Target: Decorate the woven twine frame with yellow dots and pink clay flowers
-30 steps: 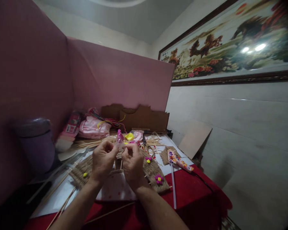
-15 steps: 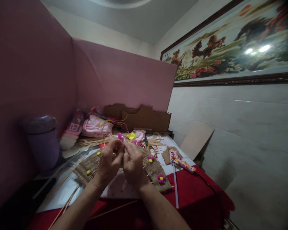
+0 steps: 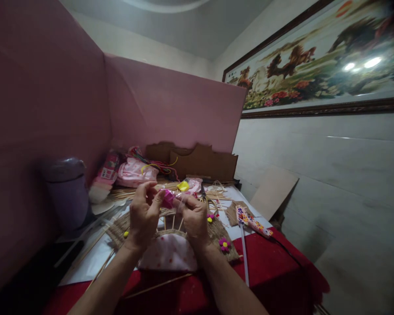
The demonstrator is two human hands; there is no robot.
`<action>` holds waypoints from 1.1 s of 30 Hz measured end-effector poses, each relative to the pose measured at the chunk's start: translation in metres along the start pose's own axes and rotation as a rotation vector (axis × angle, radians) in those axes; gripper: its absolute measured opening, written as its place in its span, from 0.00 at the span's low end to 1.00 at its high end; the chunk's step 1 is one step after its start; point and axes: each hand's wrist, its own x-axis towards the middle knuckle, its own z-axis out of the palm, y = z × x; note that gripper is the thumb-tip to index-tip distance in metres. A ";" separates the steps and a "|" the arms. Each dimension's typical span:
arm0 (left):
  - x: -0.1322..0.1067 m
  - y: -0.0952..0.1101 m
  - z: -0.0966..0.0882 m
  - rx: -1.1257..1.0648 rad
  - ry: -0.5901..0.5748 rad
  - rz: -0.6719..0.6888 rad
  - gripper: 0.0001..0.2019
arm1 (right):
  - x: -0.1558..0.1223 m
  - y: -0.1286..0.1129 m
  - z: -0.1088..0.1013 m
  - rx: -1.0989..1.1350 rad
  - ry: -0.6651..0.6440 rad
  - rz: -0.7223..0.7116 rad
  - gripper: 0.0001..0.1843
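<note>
Between my two hands is a clear plastic packet of magenta clay [image 3: 168,199]. My left hand [image 3: 145,214] pinches its left side, and my right hand [image 3: 194,218] grips the crinkled plastic on the right. Below them lies a fan-shaped piece wound in brown twine [image 3: 218,229] over thin sticks. Magenta flowers with yellow centres [image 3: 224,244] sit on its right part; a yellow dot [image 3: 126,234] shows on the left. White cloth with red dots [image 3: 169,253] fills the curve at its near side.
Scissors [image 3: 210,202] lie beyond my right hand, near a yellow packet [image 3: 183,186]. A flower-patterned glue gun [image 3: 252,223] rests at the right with a white stick under it. A lidded purple cup [image 3: 67,192] stands left. Cut cardboard [image 3: 203,164] leans at the back.
My hands have moved apart, and more of the magenta packet shows between them. The twine piece's middle sticks have come into sight. The view has shifted slightly.
</note>
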 end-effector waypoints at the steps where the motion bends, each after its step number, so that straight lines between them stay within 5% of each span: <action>1: 0.003 -0.002 0.000 -0.078 -0.040 -0.095 0.16 | 0.000 0.001 0.001 0.017 -0.006 0.007 0.11; 4: 0.009 -0.008 0.002 -0.320 -0.249 -0.335 0.18 | 0.000 0.002 0.002 0.066 -0.002 0.037 0.15; 7: 0.009 -0.010 0.002 -0.440 -0.291 -0.434 0.18 | 0.001 0.004 0.002 0.102 0.000 0.093 0.17; 33: 0.004 -0.008 0.002 -0.263 -0.145 -0.317 0.13 | 0.000 0.000 0.004 0.090 -0.143 0.075 0.08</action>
